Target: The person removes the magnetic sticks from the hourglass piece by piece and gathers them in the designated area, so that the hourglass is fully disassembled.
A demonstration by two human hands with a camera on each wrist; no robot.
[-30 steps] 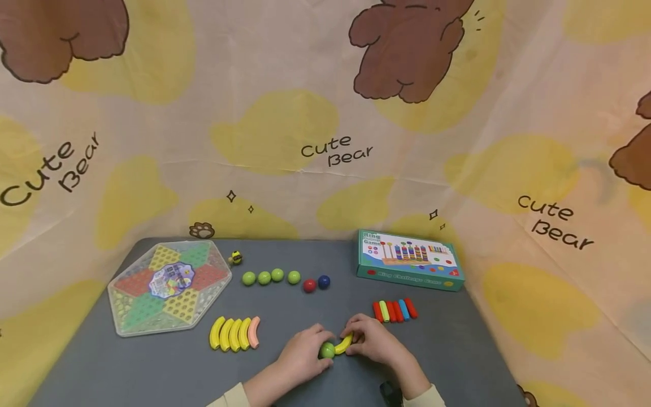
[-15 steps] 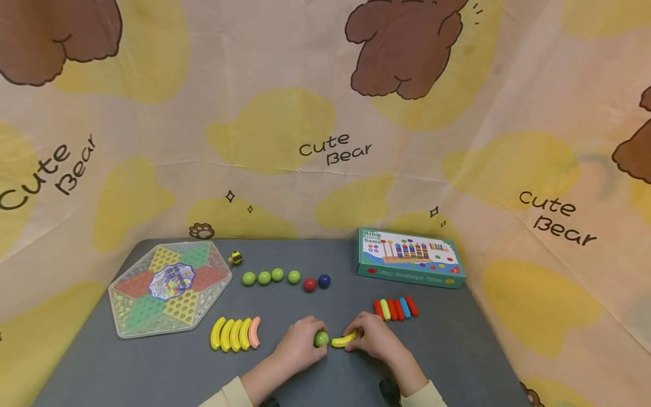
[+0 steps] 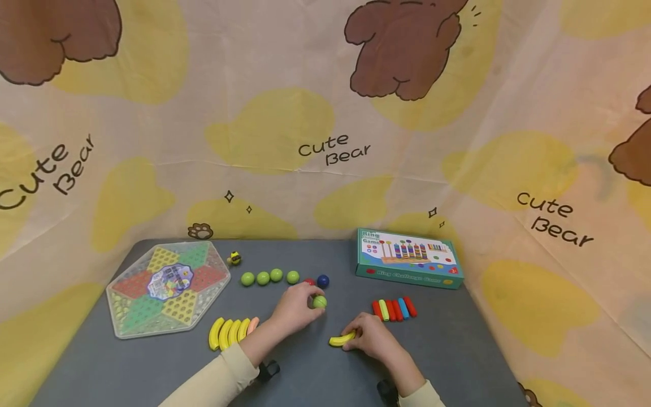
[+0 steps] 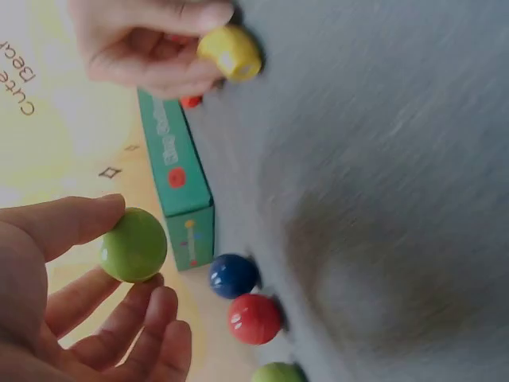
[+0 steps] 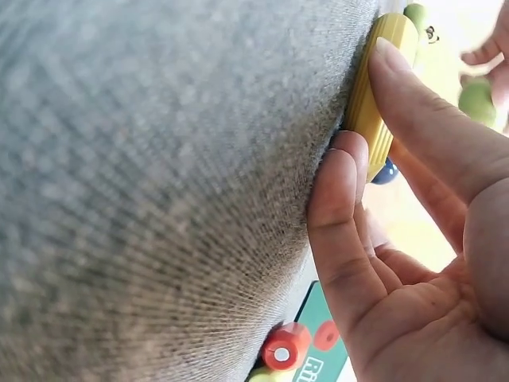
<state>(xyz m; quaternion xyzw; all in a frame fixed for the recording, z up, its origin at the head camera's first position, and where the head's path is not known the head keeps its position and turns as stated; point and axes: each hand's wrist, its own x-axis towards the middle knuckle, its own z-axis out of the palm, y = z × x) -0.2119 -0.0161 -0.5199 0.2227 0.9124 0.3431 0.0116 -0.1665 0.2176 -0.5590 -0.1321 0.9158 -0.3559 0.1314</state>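
Observation:
Thumb and fingers of my left hand (image 3: 294, 310) pinch a shiny green ball (image 3: 319, 302), which the left wrist view shows held up at the fingertips. Just behind that hand sit a red ball (image 4: 254, 319), partly covered in the head view, and a dark blue ball (image 3: 322, 281). My right hand (image 3: 372, 337) pinches one end of a yellow toy banana (image 3: 339, 340); the right wrist view shows its ridged side low against the grey tabletop. Left of the hands, several more yellow toy bananas (image 3: 224, 334) and a pink one (image 3: 253, 324) lie side by side, partly behind my left forearm.
Several green balls (image 3: 263, 278) line up toward the back, with a small bee figure (image 3: 234, 258) beyond. A hexagonal star-patterned game board (image 3: 195, 277) lies at the left. A green Ring Challenge Game box (image 3: 407, 277) stands back right, with red, blue and yellow-green sticks (image 3: 394, 310) before it.
My left hand has drawn the green ball away from the banana and carried it back toward the red and blue balls. My right hand has shifted little, still holding the banana, now lying flatter.

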